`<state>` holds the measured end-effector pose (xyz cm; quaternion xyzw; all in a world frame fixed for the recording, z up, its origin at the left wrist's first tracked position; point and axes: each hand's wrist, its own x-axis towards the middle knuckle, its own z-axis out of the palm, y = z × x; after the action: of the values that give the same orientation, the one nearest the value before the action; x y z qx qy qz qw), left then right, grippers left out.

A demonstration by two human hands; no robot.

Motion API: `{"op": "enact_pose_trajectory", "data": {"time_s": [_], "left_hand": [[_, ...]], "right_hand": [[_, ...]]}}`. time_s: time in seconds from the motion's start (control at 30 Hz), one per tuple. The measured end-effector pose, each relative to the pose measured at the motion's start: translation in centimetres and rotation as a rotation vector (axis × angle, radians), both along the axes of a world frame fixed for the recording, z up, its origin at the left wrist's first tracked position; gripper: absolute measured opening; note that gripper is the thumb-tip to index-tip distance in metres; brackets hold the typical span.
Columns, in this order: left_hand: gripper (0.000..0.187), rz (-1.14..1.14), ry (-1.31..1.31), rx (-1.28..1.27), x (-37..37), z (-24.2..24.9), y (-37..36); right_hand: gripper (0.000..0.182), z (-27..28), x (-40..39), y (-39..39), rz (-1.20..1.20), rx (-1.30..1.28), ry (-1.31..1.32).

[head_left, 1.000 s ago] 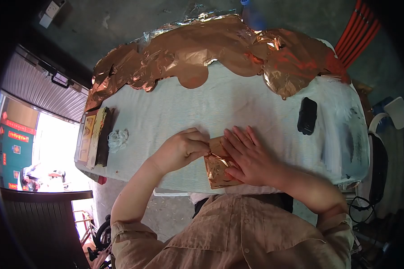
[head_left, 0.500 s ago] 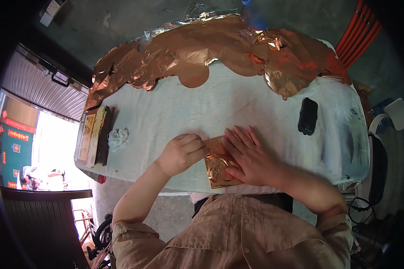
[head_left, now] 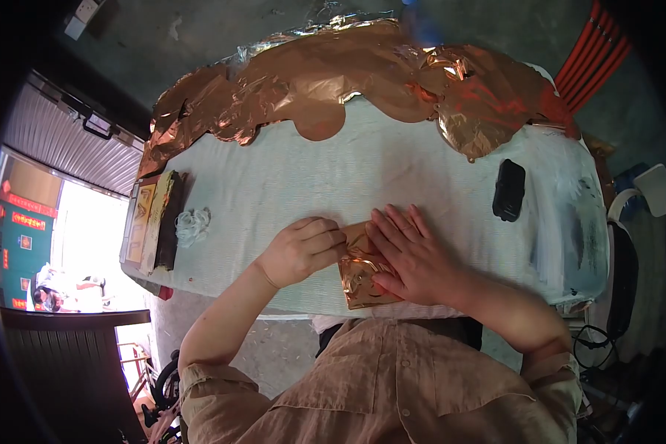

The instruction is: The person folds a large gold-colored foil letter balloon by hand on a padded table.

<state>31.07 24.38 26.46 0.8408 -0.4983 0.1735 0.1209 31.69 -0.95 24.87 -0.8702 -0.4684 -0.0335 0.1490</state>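
Observation:
A folded copper-coloured foil balloon (head_left: 362, 285) lies flat near the table's front edge, shiny and creased. My right hand (head_left: 411, 255) rests palm down across its right side, fingers stretched out and slightly spread. At its upper left edge, my left hand (head_left: 307, 248) is closed, with the fingertips pinched together at the foil. The exact grip is partly hidden by the fingers. Across the back of the table lies a heap of flat, uninflated foil balloons (head_left: 311, 74) in the same copper colour, with rounded lobes.
On the cloth-covered table (head_left: 274, 177), a black case-like object (head_left: 509, 190) lies at the right. At the left stand a worn box-like stack (head_left: 152, 222) and a crumpled clear plastic bundle (head_left: 192, 226). Red tubes (head_left: 592, 55) are beyond the far right corner.
Both hands stay almost in place on the folded foil. My left hand has shifted very slightly upward, and the view has moved a little.

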Motion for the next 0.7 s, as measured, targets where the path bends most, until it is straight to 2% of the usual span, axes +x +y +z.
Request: {"op": "enact_pose_trajectory", "data": {"time_s": [0.07,0.17,0.57,0.7], "left_hand": [[0.019,0.028,0.105,-0.072,0.05,-0.33,-0.11],[0.019,0.064,0.112,-0.077,-0.23,-0.5,-0.09],[0.028,0.102,0.021,0.008,-0.53,-0.75,0.13],[0.029,0.052,0.009,0.049,-0.89,0.04,0.08]], "right_hand": [[0.068,0.0,0.0,-0.03,-0.002,0.006,-0.012],[0.068,0.0,0.0,-0.06,0.005,0.006,0.006],[0.07,0.04,0.01,-0.08,0.007,0.008,0.024],[0.07,0.05,-0.01,-0.07,0.003,-0.005,0.025]]}}
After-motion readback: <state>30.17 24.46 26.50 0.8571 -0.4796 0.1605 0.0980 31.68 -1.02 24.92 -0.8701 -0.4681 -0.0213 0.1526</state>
